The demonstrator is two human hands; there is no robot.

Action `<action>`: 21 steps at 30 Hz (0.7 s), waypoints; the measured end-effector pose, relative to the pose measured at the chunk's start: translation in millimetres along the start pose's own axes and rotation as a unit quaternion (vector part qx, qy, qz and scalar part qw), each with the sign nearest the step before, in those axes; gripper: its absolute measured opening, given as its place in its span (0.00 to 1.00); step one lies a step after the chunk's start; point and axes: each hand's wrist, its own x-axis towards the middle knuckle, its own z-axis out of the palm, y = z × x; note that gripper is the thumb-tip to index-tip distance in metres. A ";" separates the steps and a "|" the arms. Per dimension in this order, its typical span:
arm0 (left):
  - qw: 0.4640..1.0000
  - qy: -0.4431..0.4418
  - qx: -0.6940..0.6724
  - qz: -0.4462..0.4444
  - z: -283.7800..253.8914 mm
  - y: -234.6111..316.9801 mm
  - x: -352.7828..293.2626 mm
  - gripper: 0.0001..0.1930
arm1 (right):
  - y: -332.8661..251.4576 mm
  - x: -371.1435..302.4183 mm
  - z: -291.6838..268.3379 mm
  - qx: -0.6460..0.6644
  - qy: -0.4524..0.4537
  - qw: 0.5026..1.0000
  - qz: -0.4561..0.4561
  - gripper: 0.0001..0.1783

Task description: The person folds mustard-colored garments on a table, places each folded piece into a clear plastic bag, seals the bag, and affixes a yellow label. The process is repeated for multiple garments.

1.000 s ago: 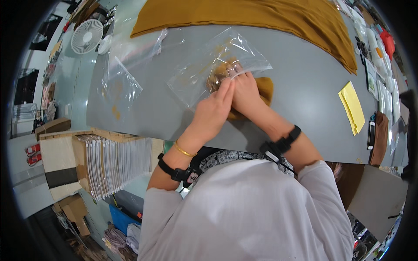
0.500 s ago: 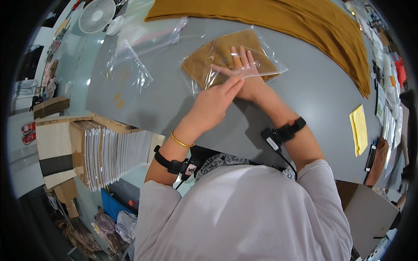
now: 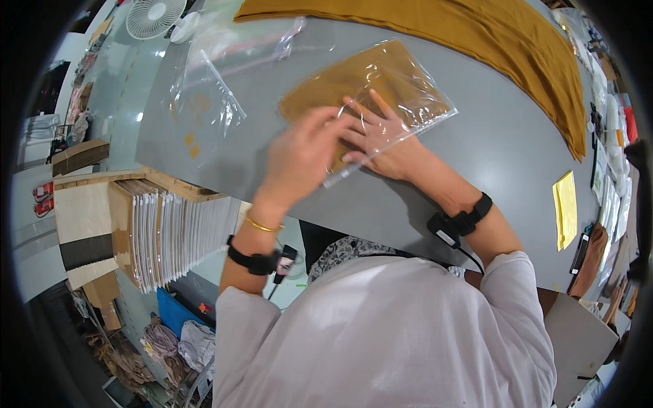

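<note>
A clear plastic bag [image 3: 443,111] lies tilted on the grey table, with folded mustard-coloured fabric [image 3: 391,62] inside. My right hand [image 3: 382,139] reaches in through the bag's near opening. Its fingers are spread flat against the fabric, under the clear film, and the bag's edge crosses the back of the hand. Over the left part of the bag is my left hand [image 3: 299,158], smeared by motion. Whether its fingers grip the film cannot be made out.
A long piece of mustard fabric [image 3: 469,27] stretches along the far side of the table [image 3: 490,153]. More clear bags [image 3: 214,102] lie at the left. A folded yellow piece [image 3: 564,211] is at the right. Below the left edge stands a box of upright white sheets [image 3: 166,234].
My left hand has moved left, away from my right wrist. The bag has turned, its opening edge now slanting down to the left. My right hand stays inside, shifted slightly nearer.
</note>
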 end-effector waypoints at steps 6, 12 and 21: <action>0.996 -0.022 0.018 0.079 10.5 -62.5 11.0 0.27 | -24.5 -1.0 6.7 0.014 0.032 0.999 0.038 0.36; 0.996 -0.028 -0.003 0.090 34.0 -70.1 13.1 0.31 | -29.2 -5.2 3.7 0.031 -0.034 0.998 -0.043 0.31; 0.985 -0.132 0.043 0.106 40.8 -62.9 6.4 0.32 | -41.3 -42.8 -21.8 0.116 -0.100 0.987 -0.051 0.27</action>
